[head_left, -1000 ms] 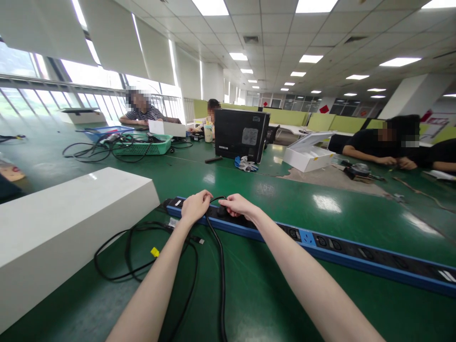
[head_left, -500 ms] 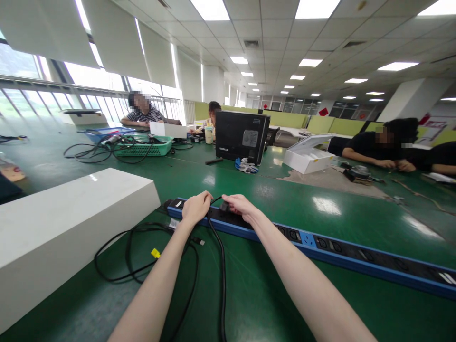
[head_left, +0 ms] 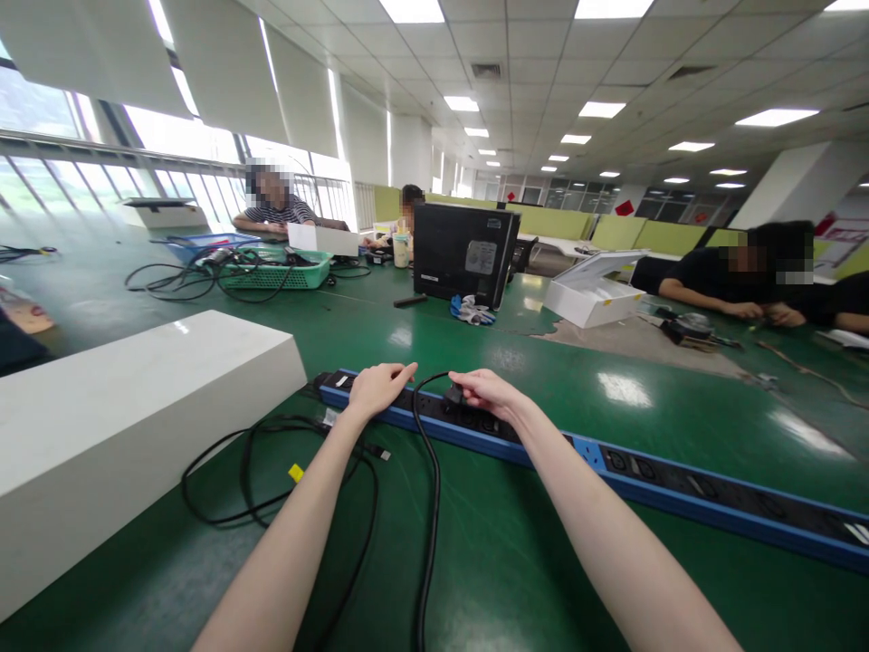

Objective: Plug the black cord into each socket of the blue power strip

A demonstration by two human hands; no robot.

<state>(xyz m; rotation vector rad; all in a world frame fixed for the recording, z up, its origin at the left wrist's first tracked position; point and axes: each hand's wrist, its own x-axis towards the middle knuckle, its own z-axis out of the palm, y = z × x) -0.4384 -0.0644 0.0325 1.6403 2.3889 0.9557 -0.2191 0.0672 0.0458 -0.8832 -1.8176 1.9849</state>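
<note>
A long blue-and-black power strip with a row of sockets lies slantwise across the green table. Near its left end my left hand grips it from above, fingers over the far side and thumb stretched to the right. My right hand is closed around a black plug, held at the sockets in the strip's left half. Whether the plug touches a socket is hidden. From the plug, its black power cord arches left and runs down toward me.
A white box stands at left. Beside it lie a coiled black cable and a USB connector. Farther back are a green basket of cables, a black computer case, gloves and an open white box. Several people sit around.
My right hand has moved right along the strip with the plug, and the cord has shifted with it. My left hand stays on the strip, its thumb now more outstretched.
</note>
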